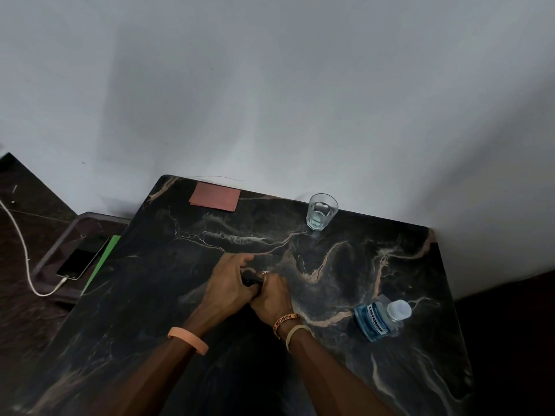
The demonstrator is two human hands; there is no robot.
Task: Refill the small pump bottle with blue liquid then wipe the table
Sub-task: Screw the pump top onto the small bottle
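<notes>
The small pump bottle (250,279) stands in the middle of the dark marble table (150,310); only its black pump top shows between my hands. My left hand (229,280) curls round the bottle from the left. My right hand (271,298) grips it from the right, fingers wrapped close under the pump. The bottle's body is hidden by both hands. A bottle of blue liquid (380,318) with a white cap stands to the right, apart from my hands. A folded reddish-brown cloth (215,196) lies at the table's far edge.
A clear glass (322,211) with a little water stands at the far edge near the wall. Left of the table, a lower shelf holds a phone (82,258) on a white cable and a green sheet (103,261). A white wall runs behind the table.
</notes>
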